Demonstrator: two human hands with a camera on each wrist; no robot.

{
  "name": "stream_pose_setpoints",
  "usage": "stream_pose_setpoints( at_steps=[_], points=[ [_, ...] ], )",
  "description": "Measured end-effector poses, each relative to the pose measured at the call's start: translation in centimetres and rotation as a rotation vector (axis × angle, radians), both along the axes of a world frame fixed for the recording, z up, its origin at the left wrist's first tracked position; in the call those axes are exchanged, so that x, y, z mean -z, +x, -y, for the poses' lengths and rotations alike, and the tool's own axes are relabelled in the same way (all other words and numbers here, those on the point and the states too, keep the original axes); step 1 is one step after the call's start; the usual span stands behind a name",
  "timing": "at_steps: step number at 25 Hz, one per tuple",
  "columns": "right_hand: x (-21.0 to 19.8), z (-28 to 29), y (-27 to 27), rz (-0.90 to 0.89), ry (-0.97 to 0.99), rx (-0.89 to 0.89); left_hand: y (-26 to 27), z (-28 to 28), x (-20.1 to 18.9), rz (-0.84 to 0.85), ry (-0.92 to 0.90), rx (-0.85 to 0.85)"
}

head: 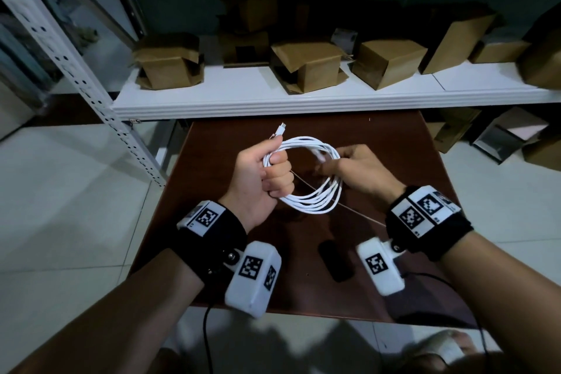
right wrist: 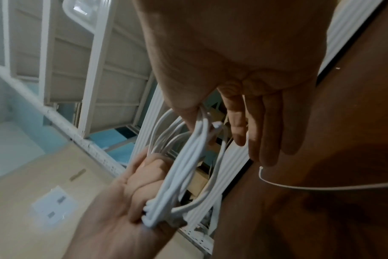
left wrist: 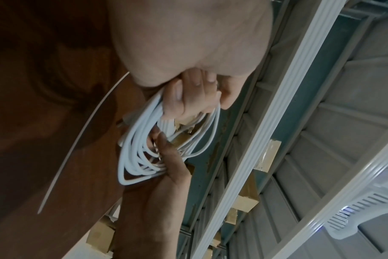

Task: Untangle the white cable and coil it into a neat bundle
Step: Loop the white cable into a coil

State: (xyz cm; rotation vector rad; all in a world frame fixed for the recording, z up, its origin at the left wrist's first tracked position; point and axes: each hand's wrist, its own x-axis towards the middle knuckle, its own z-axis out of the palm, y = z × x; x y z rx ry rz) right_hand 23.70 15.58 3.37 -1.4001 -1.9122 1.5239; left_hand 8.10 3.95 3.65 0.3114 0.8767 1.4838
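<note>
The white cable (head: 315, 200) is wound into a loop of several turns, held above the brown table (head: 379, 136). My left hand (head: 264, 173) grips the loop's left side in a fist, and one plug (head: 279, 129) sticks out above it. At the loop's right side my right hand (head: 349, 167) pinches the strands, with the other plug (head: 318, 155) at its fingertips. The left wrist view shows the coil (left wrist: 131, 152) between both hands. In the right wrist view the strands (right wrist: 182, 166) run between thumb and fingers (right wrist: 255, 113). A thin white tie (right wrist: 321, 188) curves under the coil.
A black object (head: 335, 261) lies on the table near my wrists. Behind the table a white shelf (head: 243, 94) carries several cardboard boxes (head: 309, 67). A perforated metal upright (head: 76, 70) stands at the left. More boxes (head: 501, 136) sit on the tiled floor at the right.
</note>
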Motion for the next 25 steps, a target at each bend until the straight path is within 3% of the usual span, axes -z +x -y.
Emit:
stream_pose_setpoints(
  at_steps=[3,5,7,10,17,25],
  points=[
    [-0.8,0.3,-0.3,-0.302,-0.303,0.017,0.0,-0.2,-0.4,0.058,0.034,0.024],
    [-1.3,0.6,-0.5,-0.377,-0.372,0.007,0.2,-0.2,-0.6,0.063,0.038,0.032],
    [-0.9,0.4,-0.5,-0.217,-0.149,0.021,0.5,-0.1,-0.7,0.022,0.031,0.049],
    [0.0,-0.7,0.0,0.222,0.337,-0.025,0.7,0.1,-1.3,-0.090,0.009,0.084],
    [-1.2,-2.0,1.1,0.253,0.343,-0.042,-0.4,0.8,-3.0,-0.145,-0.017,0.078],
    [-2.0,-1.2,0.7,0.005,0.080,-0.269,-1.6,0.0,-2.0,-0.218,-0.206,0.020]
  ],
)
